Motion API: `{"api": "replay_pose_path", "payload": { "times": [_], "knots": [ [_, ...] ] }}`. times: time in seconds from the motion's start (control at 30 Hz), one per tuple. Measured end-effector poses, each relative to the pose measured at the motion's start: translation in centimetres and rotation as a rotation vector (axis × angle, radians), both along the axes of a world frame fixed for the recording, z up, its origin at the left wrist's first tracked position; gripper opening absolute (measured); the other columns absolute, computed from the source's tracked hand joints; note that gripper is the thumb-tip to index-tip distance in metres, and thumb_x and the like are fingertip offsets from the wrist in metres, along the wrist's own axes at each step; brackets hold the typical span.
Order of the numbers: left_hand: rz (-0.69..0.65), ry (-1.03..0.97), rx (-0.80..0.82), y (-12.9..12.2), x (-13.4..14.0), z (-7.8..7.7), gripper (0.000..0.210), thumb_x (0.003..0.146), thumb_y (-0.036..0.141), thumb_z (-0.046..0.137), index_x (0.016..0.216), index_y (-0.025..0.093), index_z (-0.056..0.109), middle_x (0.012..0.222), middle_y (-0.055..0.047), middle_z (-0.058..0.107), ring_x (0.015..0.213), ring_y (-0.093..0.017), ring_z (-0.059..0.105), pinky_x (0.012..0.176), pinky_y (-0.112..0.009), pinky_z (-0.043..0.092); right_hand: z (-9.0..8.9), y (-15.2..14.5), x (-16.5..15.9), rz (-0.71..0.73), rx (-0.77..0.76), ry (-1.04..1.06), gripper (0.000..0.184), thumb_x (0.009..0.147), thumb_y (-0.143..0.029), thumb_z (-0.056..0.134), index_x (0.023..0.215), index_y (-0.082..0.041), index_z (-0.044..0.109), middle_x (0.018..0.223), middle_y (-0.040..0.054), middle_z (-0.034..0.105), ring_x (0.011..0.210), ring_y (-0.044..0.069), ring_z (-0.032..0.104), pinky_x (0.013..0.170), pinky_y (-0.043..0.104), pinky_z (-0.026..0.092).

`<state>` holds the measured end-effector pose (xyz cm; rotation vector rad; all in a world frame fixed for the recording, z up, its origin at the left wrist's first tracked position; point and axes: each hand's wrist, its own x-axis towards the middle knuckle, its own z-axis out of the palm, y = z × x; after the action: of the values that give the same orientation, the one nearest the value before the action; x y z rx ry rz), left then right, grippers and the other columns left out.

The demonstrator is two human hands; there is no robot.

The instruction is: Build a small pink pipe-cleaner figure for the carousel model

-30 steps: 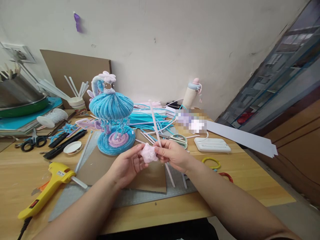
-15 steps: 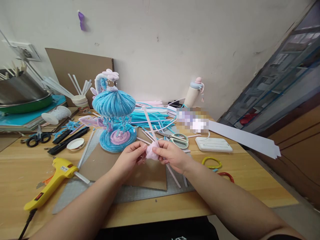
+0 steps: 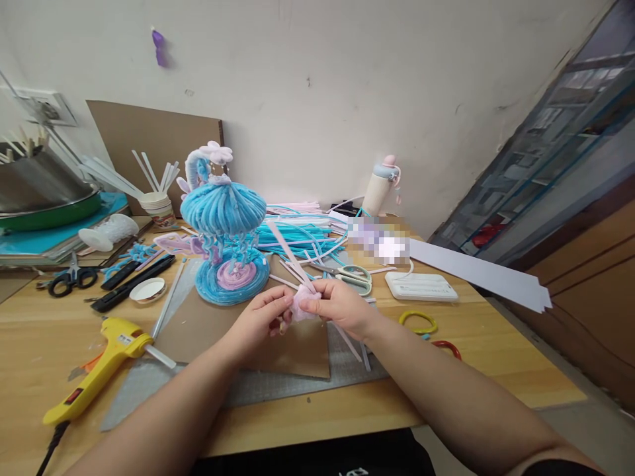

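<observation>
A small bundle of pale pink pipe cleaners (image 3: pixel 305 304) is held between both hands above a brown cardboard sheet (image 3: pixel 292 354). My left hand (image 3: pixel 268 309) pinches its left side with thumb and fingers. From the right, my right hand (image 3: pixel 342 306) grips the bundle, thumb pressed on its front. One long pale strand (image 3: pixel 288 250) sticks up and to the left out of the bundle. Behind my left hand stands a blue and pink jellyfish figure (image 3: pixel 223 208) of pipe cleaners on a round coiled base (image 3: pixel 203 281).
A yellow glue gun (image 3: pixel 96 370) lies at left, near black-handled scissors (image 3: pixel 73 277) and a paper lid (image 3: pixel 147 291). Blue pipe cleaners (image 3: pixel 297 235), pale-handled scissors (image 3: pixel 358 279), a white power bank (image 3: pixel 421 287) and a bottle (image 3: pixel 380 188) sit behind and to the right.
The long pale strand leans further left than before, and the pink bundle has turned slightly in my fingers. Both hands keep their hold; the whole view has shifted a little.
</observation>
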<state>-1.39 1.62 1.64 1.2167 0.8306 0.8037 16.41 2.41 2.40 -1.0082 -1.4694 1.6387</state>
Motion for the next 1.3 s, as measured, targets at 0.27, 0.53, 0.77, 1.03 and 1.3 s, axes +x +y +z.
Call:
{"api": "replay_pose_path", "payload": {
  "times": [0.27,0.53,0.77,1.03,1.3],
  "knots": [
    [0.002,0.032,0.139,0.1,-0.2,0.2,0.031,0.084,0.042,0.054,0.068,0.015,0.05,0.055,0.006,0.036,0.049,-0.007,0.026,0.047,-0.022,0.019,-0.5,0.3,0.4,0.07,-0.173,0.165,0.037,0.063,-0.042,0.076,0.079,-0.013,0.06,0.062,-0.0032,0.047,0.048,0.003,0.027,0.043,0.02,0.01],
    [-0.028,-0.093,0.157,0.2,-0.2,-0.8,0.03,0.082,0.042,0.057,0.07,0.017,0.045,0.057,0.006,0.036,0.049,-0.007,0.026,0.048,-0.021,0.019,-0.9,0.1,-0.1,0.031,-0.29,0.339,0.032,0.06,-0.033,0.08,0.072,-0.011,0.059,0.057,-0.003,0.049,0.046,0.002,0.03,0.043,0.018,0.011],
    [0.04,-0.128,0.192,0.1,0.1,-0.9,0.029,0.081,0.041,0.059,0.07,0.016,0.046,0.058,0.006,0.039,0.049,-0.006,0.027,0.047,-0.02,0.02,-1.4,-0.2,-0.6,0.091,-0.352,0.448,0.029,0.064,-0.031,0.078,0.074,-0.011,0.059,0.059,-0.0034,0.047,0.049,0.002,0.03,0.043,0.017,0.012],
    [0.093,-0.215,-0.048,0.2,0.2,-0.2,0.022,0.075,0.034,0.067,0.082,0.014,0.06,0.065,0.002,0.052,0.053,-0.006,0.04,0.047,-0.018,0.028,-1.6,0.4,-0.5,0.021,-0.308,0.424,0.029,0.064,-0.03,0.078,0.077,-0.012,0.059,0.06,-0.0037,0.047,0.05,0.003,0.032,0.044,0.017,0.013],
    [0.07,-0.23,-0.213,0.3,-0.3,-0.3,0.015,0.07,0.023,0.072,0.078,0.014,0.063,0.078,-0.001,0.059,0.066,-0.008,0.051,0.055,-0.018,0.037,-1.3,0.3,-0.3,0.016,-0.285,0.397,0.03,0.062,-0.03,0.079,0.077,-0.012,0.059,0.058,-0.0038,0.05,0.046,0.002,0.032,0.045,0.019,0.012]
  ]
}}
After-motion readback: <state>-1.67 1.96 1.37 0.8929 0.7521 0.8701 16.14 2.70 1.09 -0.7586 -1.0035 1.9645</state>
